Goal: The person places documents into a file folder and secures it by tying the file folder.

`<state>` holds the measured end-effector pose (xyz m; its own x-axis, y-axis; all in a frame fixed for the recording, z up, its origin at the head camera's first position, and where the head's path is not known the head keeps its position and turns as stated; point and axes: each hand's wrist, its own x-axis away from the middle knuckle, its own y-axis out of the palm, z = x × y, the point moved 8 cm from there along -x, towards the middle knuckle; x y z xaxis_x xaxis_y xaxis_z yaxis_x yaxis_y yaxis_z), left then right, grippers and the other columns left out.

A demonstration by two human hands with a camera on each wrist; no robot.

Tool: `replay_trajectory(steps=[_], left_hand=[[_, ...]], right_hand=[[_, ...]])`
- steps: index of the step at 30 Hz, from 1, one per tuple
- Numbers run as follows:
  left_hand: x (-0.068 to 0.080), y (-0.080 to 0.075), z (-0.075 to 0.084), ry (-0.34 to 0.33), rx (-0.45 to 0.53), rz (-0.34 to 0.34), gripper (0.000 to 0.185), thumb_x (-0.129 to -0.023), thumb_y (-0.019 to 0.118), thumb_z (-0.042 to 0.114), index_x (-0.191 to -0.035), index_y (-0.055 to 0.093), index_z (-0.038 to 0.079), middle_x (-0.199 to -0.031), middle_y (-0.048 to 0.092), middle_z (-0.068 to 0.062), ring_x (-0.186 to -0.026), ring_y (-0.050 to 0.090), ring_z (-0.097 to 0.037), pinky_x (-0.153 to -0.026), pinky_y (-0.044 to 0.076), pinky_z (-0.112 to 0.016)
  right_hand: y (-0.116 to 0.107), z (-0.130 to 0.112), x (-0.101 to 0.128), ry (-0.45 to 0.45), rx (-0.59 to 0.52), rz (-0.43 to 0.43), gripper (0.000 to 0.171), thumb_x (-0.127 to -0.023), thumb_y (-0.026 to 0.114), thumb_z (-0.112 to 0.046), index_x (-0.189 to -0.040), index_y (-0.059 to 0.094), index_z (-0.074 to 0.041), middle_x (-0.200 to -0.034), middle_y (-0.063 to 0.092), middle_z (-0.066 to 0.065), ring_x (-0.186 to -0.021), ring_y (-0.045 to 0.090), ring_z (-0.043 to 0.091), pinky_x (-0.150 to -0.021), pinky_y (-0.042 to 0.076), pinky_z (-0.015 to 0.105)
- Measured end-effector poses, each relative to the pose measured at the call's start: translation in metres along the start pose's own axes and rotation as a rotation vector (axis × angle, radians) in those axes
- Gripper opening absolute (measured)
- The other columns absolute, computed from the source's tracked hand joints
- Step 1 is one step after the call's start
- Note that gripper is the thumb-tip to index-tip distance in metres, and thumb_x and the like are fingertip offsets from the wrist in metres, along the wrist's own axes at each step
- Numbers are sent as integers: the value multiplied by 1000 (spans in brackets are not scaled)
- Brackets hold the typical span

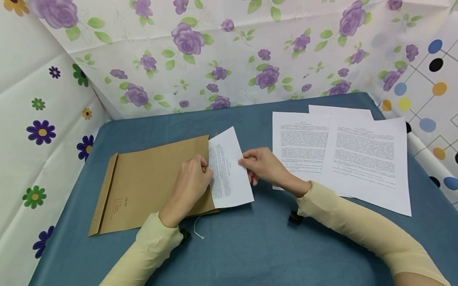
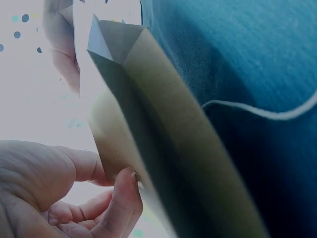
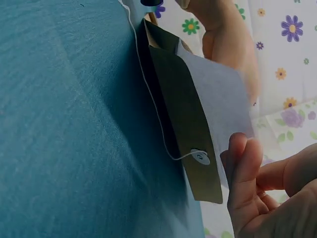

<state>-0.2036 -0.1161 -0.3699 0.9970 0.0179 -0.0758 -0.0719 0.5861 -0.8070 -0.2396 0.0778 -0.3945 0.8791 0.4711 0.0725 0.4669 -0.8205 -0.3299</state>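
Observation:
A brown paper envelope lies on the table with its open end to the right. My left hand pinches the upper panel at that opening between thumb and finger; the left wrist view shows the mouth of the envelope gaping. A printed white sheet is partly inside the envelope and partly sticking out. On its outer edge, my right hand pinches it. A white string trails from the envelope, and the right wrist view shows it tied at a round button on the flap.
Several overlapping printed sheets lie at the right of the blue tablecloth. Flowered sheeting hangs behind, with patterned sheeting at both sides. A dark wrist-camera mount sits under the right wrist.

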Motion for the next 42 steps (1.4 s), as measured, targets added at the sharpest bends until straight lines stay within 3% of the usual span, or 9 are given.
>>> replay_trajectory(steps=[8,15,19,22,28,31,35,39,42], left_hand=[[0,-1,1,13,-1,6,6,-90,61,-1,-96,60,-1,-80,58,-10,-63,55,-22,-53,41,-29],[1,-3,3,20,-9,11,7,-90,62,-2,-97,60,-1,-81,59,-11,-64,56,-22,-54,43,-29],[1,-2,4,22,-7,8,6,-90,62,-2,-96,60,-1,-79,59,-10,-62,56,-22,-52,43,-29],[1,-2,4,23,-1,4,6,-90,62,-2,-96,61,-1,-78,58,-10,-61,56,-21,-52,42,-29],[0,-3,5,46,6,15,5,-90,62,-3,-94,62,-2,-76,58,-9,-60,55,-21,-52,42,-29],[0,-4,6,56,8,20,5,-89,62,-3,-93,61,-1,-76,57,-9,-60,55,-20,-52,42,-29],[0,-3,5,59,8,22,6,-88,62,-3,-93,60,0,-76,57,-8,-60,54,-20,-52,42,-30],[0,-2,5,51,1,23,7,-87,62,-2,-93,60,1,-76,58,-8,-61,55,-21,-52,43,-30],[1,-2,5,50,-5,24,7,-87,61,-3,-93,61,1,-76,59,-8,-62,56,-21,-53,44,-30]], right_hand=[[4,4,4,80,-55,-109,16,-101,65,-12,-102,74,2,-63,65,18,-46,62,22,-56,56,57],[22,6,1,121,-182,-118,17,-99,65,-5,-109,68,9,-65,67,18,-46,63,19,-49,57,44],[37,1,-2,105,-178,-141,18,-100,64,-6,-112,66,8,-64,67,18,-45,63,19,-50,57,48],[41,-7,-4,34,-83,-108,18,-100,64,-7,-113,65,6,-63,65,15,-42,59,18,-47,55,46],[34,-33,-1,-155,210,46,23,-98,69,-11,-116,66,2,-73,63,5,-47,52,14,-50,43,29],[36,-45,2,-193,237,24,27,-98,69,-11,-121,66,4,-79,63,3,-51,53,14,-51,44,28],[41,-52,2,-122,146,-103,36,-99,67,-8,-132,61,6,-86,68,6,-50,59,15,-51,53,40],[45,-50,4,12,-42,-227,41,-100,62,-2,-139,54,11,-96,73,15,-58,68,21,-66,59,55],[48,-48,4,74,-119,-277,37,-102,59,0,-136,55,14,-103,74,19,-72,73,25,-73,60,51]])
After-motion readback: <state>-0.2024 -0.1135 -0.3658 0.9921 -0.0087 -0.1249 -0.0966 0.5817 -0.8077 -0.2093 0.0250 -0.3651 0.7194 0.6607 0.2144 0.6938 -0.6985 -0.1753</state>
